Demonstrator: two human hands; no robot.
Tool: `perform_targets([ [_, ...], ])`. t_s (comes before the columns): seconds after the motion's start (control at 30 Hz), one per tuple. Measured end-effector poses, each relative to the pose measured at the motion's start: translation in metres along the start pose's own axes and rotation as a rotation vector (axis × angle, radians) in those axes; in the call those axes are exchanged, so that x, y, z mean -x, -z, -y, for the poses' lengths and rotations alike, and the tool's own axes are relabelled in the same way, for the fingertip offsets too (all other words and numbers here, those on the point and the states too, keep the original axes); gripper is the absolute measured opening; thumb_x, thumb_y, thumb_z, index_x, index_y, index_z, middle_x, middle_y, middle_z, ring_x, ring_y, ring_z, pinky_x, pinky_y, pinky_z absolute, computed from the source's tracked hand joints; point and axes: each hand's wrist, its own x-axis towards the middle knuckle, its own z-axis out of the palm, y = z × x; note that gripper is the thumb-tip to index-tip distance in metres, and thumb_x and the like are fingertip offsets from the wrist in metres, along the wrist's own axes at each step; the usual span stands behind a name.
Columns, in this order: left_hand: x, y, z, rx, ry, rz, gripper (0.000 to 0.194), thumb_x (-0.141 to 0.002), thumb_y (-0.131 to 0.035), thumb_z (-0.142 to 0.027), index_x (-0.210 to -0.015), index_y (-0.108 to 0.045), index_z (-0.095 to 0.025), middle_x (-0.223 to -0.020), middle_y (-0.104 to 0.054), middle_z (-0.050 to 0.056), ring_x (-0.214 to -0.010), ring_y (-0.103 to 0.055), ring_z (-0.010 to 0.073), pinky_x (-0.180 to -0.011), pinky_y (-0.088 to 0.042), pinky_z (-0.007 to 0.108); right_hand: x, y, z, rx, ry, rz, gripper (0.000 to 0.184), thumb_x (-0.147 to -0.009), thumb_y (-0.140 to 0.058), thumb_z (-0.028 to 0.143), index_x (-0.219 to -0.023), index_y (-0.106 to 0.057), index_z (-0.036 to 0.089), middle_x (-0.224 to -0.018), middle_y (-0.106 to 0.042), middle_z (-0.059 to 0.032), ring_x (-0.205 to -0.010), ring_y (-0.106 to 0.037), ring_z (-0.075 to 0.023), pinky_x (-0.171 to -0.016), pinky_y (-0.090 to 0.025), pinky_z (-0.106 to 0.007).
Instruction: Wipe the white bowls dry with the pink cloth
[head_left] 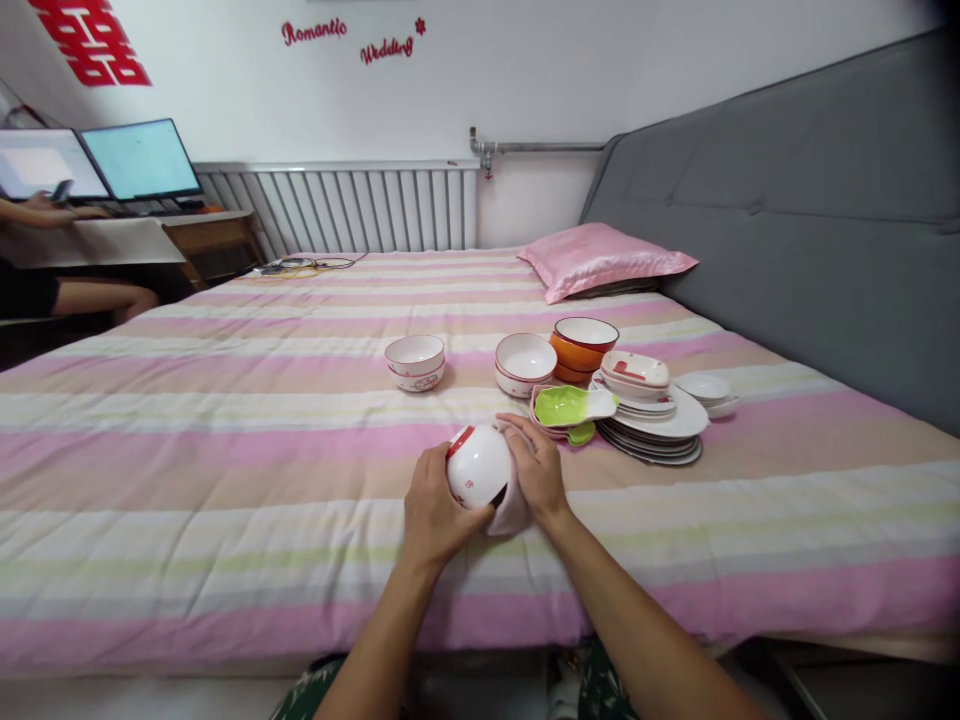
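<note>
Near the bed's front edge, my left hand (437, 508) grips the side of a white bowl (478, 466) with red marks, its rounded outside facing me. A pale pinkish cloth (511, 508) is pressed to the bowl's right side by my right hand (541, 468), whose fingers curl over it. Just beyond, to the right, lie a green leaf-shaped dish (562, 405) and stacked plates (652, 445). Two stacked white bowls (416, 365) stand farther back on the left, and another pair of bowls (525, 362) is to their right.
Orange bowls (576, 355), rectangular dishes (636, 370) and small white dishes (705, 388) sit on the right of the striped bed (225, 450). A pink pillow (600, 258) lies behind them. Cables (315, 264) rest at the far left; a person's arm (37, 213) shows beside the monitors.
</note>
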Motion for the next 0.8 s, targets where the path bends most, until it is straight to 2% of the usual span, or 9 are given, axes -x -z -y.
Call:
perform_targets([
  [0.2,-0.003,0.003,0.004,0.064,0.106,-0.033,0.063,-0.052,-0.068,-0.023,-0.111,-0.048,-0.016,-0.100,-0.057,0.008,-0.091,-0.059,0.0261,-0.078,-0.051,0.039,0.015,-0.006,0.014,0.238,0.322,0.103,0.030,-0.090,-0.044,0.027,-0.111,-0.066,0.022,-0.114,-0.066,-0.0068,-0.111,-0.056,-0.0215,-0.099,-0.042,-0.040],
  [0.33,-0.005,0.002,0.009,0.125,0.156,-0.049,0.059,-0.058,-0.068,-0.029,-0.112,-0.049,-0.015,-0.103,-0.059,0.009,-0.092,-0.060,0.0260,-0.080,-0.051,0.040,0.024,-0.010,0.021,0.364,0.453,0.141,0.030,-0.089,-0.048,0.026,-0.112,-0.066,0.024,-0.123,-0.062,-0.0074,-0.117,-0.051,-0.0234,-0.102,-0.039,-0.044],
  [0.47,-0.007,0.001,0.015,0.191,0.199,-0.043,0.052,-0.064,-0.065,-0.034,-0.111,-0.051,-0.014,-0.104,-0.060,0.011,-0.094,-0.061,0.0270,-0.082,-0.050,0.043,0.034,-0.015,0.025,0.460,0.563,0.200,0.026,-0.087,-0.051,0.025,-0.107,-0.069,0.028,-0.129,-0.059,-0.0019,-0.125,-0.044,-0.0248,-0.103,-0.037,-0.045],
  [0.63,-0.007,0.002,0.018,0.194,0.232,-0.029,0.046,-0.071,-0.059,-0.036,-0.111,-0.051,-0.014,-0.103,-0.061,0.011,-0.094,-0.061,0.0272,-0.082,-0.050,0.044,0.046,-0.021,0.027,0.500,0.612,0.230,0.024,-0.087,-0.051,0.023,-0.101,-0.070,0.029,-0.124,-0.063,0.0023,-0.127,-0.042,-0.0258,-0.101,-0.036,-0.045],
  [0.8,-0.004,-0.002,0.015,0.171,0.098,-0.033,0.047,-0.072,-0.059,-0.031,-0.115,-0.050,-0.013,-0.105,-0.059,0.013,-0.098,-0.059,0.0281,-0.084,-0.049,0.044,0.049,-0.023,0.024,0.530,0.554,0.177,0.025,-0.089,-0.050,0.024,-0.106,-0.068,0.030,-0.133,-0.054,-0.0014,-0.131,-0.035,-0.0262,-0.105,-0.034,-0.047],
])
